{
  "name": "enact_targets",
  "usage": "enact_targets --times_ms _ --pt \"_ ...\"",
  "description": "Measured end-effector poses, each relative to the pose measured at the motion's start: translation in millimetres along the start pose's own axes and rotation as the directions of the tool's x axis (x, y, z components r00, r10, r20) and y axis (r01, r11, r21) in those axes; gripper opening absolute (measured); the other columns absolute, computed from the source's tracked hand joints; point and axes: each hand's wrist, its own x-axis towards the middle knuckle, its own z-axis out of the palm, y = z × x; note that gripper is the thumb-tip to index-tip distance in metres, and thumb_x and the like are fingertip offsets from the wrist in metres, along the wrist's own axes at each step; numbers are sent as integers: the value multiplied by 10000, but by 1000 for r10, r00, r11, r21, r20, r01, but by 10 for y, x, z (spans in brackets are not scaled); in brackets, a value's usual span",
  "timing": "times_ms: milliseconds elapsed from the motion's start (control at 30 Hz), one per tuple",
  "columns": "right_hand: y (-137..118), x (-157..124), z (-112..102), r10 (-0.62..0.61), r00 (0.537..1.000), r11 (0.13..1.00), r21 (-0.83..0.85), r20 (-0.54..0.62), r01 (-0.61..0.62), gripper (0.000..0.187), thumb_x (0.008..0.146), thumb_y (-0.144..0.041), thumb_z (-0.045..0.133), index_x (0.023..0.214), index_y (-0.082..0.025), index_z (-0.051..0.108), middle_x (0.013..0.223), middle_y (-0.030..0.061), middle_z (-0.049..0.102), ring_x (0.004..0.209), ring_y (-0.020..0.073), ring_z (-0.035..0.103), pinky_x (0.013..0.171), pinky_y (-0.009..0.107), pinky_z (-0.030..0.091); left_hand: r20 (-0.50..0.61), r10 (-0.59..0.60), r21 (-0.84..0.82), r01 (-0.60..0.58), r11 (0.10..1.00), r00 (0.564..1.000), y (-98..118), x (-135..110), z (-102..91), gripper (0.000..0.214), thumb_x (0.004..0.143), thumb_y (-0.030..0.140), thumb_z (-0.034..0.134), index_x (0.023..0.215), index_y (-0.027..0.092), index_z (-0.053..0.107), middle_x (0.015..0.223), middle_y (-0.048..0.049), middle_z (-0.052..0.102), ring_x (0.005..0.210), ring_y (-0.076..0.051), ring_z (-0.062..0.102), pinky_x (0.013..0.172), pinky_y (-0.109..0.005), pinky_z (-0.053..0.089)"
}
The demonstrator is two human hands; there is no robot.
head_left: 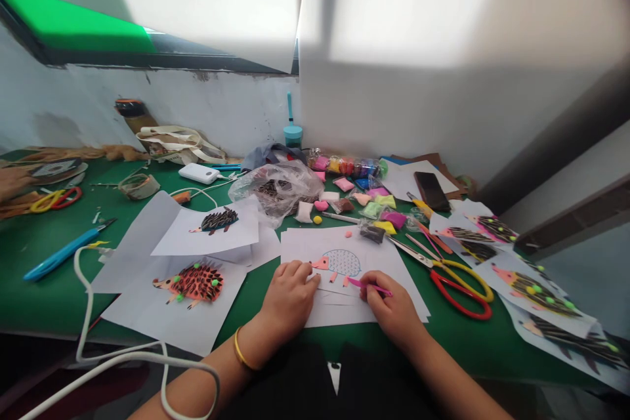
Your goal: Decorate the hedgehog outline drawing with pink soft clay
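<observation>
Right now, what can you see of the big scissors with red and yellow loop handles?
The large scissors lie flat on the green tabletop, grey metal blades apparently closed, pointing up and left, tips near the edge of the white paper sheet. One glossy loop handle is red, the other yellow, side by side at lower right. No hand touches them; the person's right hand is nearest.

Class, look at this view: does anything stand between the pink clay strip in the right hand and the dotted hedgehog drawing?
Nothing visible does. The right hand holds the pink clay strip with its tip beside the dotted hedgehog drawing, with only paper between them. The left hand rests on the sheet, off to the side.
</observation>
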Motion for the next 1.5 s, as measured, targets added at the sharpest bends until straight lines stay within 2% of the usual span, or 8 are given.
enact_targets --times_ms 100,267,533,733,933,1200,1400,1500 --pt "2 0 -3 -1 1000 1000 -8 -3 1 160 885 -281 451 887 -223 600 814 22 676 784 204 628 725 309 469 -33 0 -26 -1 1000 999 -13 -12 -25 226 862 145 556 1031 240 671 1064 -60 623 1000 -243 525 869 -416 406" --pt "21 3 2 -10 1000 1000 -2 2 10 164 891 -277 444 885 -223 598 812 19 670 779 198 621 724 307 465 -12 -34 17 34 999 999 -11 8 -15 357 882 131 528 1217 227 606 1108 -79 619 1020 -248 525 891 -425 400" --pt "52 16 15 3 1000 1000 -13 -1 -3 169 879 -281 454 899 -221 611 817 18 683 785 203 633 727 309 470 -20 89 62 -88 994 996 0 -27 -25 198 904 192 561 1073 249 645 1091 -60 622 1033 -247 522 928 -435 365" --pt "30 16 10 9 1000 1000 -13 -2 -9 170 883 -283 452 895 -223 611 812 17 683 781 202 636 727 313 472 45 56 98 -60 993 997 15 25 -32 305 907 175 537 1207 206 589 1056 -80 616 1022 -259 525 922 -444 375" --pt "42 21 12 15 1000 1000 -4 5 -15 179 886 -299 448 906 -223 609 820 24 682 787 208 636 729 321 472 83 129 41 -133 990 988 -14 53 -39 254 921 173 512 1161 192 593 1053 -80 608 1004 -243 526 902 -408 399" --pt "30 25 7 14 1000 1000 -20 7 -14 169 877 -290 453 890 -226 609 818 13 679 787 200 631 732 315 466 112 67 57 -74 996 991 4 116 -11 302 904 135 484 1193 156 569 1033 -91 590 953 -251 511 871 -409 420" --pt "42 28 14 11 1000 1000 -12 0 -11 172 875 -293 457 898 -223 613 813 18 687 778 200 636 722 311 480 152 112 25 -117 993 982 5 89 -54 204 912 159 510 1100 179 589 978 -83 574 918 -243 508 822 -395 454" --pt "54 30 16 4 1000 1000 -21 -1 -4 179 870 -296 459 898 -220 618 813 28 692 777 208 639 716 316 484 147 114 0 -115 993 983 -2 75 -38 252 911 143 500 1149 177 577 995 -88 575 923 -241 509 815 -389 471"
